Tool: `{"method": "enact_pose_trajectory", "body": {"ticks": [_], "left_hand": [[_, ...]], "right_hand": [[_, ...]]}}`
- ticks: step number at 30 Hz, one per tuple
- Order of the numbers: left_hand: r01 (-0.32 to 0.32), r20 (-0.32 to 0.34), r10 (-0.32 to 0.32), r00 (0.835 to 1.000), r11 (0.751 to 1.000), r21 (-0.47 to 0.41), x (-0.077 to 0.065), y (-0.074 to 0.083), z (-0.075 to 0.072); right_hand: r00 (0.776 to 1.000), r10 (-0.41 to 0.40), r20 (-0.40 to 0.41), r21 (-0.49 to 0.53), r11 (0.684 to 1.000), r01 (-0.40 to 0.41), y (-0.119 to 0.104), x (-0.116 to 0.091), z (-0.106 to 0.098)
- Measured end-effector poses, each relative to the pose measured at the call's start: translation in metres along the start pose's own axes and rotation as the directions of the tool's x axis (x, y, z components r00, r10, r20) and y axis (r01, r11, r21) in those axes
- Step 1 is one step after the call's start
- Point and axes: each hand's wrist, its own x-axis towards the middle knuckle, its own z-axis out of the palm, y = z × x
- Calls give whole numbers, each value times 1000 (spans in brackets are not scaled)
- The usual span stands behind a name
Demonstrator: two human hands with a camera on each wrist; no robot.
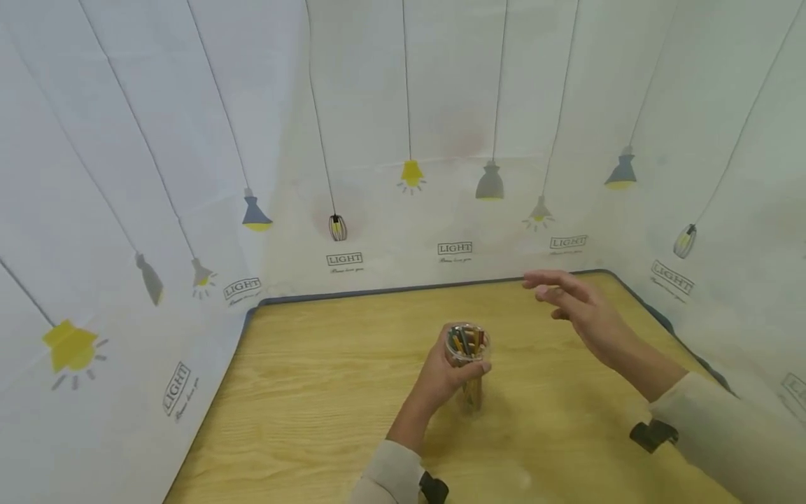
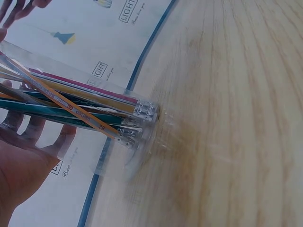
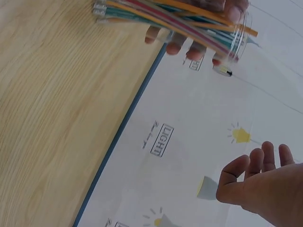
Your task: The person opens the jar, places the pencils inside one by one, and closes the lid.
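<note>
A clear plastic jar of pencils stands or hovers over the wooden table; whether its base touches cannot be told. My left hand grips it, fingers wrapped behind and thumb across the front near the rim. Through the wall in the left wrist view show orange, green and red pencils, their metal ferrules and eraser ends at the bottom. To the right of the jar my right hand is raised in the air, fingers loosely bent and holding nothing. In the right wrist view the jar's open rim faces up.
The wooden table has a dark blue edge along its back and sides. White sheets printed with hanging lamps and the word LIGHT rise at the back, left and right. Dark straps show at the wrists.
</note>
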Motion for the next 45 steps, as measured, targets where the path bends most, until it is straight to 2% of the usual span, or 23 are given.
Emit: {"method": "enact_pose_trajectory", "body": {"ticks": [4, 6, 9, 13, 15, 19, 23, 26, 29, 31, 34, 37, 40, 43, 45], "left_hand": [[-14, 3, 14, 1000, 1000, 6, 3, 4, -5], [-15, -1, 15, 1000, 1000, 13, 4, 6, -7], [-15, -2, 15, 1000, 1000, 20, 5, 6, -9], [-9, -9, 10, 1000, 1000, 23, 4, 7, -11], [-9, -10, 9, 1000, 1000, 22, 3, 7, -12], [-21, -4, 21, 1000, 1000, 9, 4, 8, -13], [-31, -5, 31, 1000, 1000, 1, 5, 8, -12], [-19, -5, 19, 1000, 1000, 3, 4, 7, -11], [-7, -1, 7, 1000, 1000, 1, 2, 4, -8], [-4, 2, 4, 1000, 1000, -3, 2, 2, -6], [5, -2, -5, 1000, 1000, -10, 0, 1, -4], [17, -1, -17, 1000, 1000, -14, -1, 0, -1], [21, 4, -21, 1000, 1000, -14, -2, -1, 1], [12, 5, -12, 1000, 1000, -11, 0, -1, 0], [6, 8, -6, 1000, 1000, -11, 1, -1, 0]], "right_hand": [[1000, 30, -7, -132, 991, -30, 3, 5, -14], [998, 64, -3, -236, 970, -63, 7, 7, -23], [995, 93, 25, -422, 903, -74, 17, 8, -37], [987, 128, 100, -621, 783, -38, 36, 3, -55], [970, 183, 162, -680, 733, -24, 45, -3, -66], [899, 349, 265, -766, 642, -24, 60, -15, -85], [852, 448, 272, -819, 573, -41, 77, -29, -95], [808, 544, 228, -818, 556, -144, 88, -41, -99], [737, 648, 192, -784, 553, -282, 99, -55, -101], [701, 693, 169, -751, 551, -364, 105, -62, -102], [672, 726, 150, -707, 553, -440, 115, -73, -102], [656, 742, 139, -677, 555, -483, 124, -80, -101], [665, 734, 138, -672, 563, -481, 132, -86, -101], [697, 705, 132, -692, 569, -444, 138, -87, -102], [726, 676, 125, -707, 574, -413, 143, -87, -103]]}}
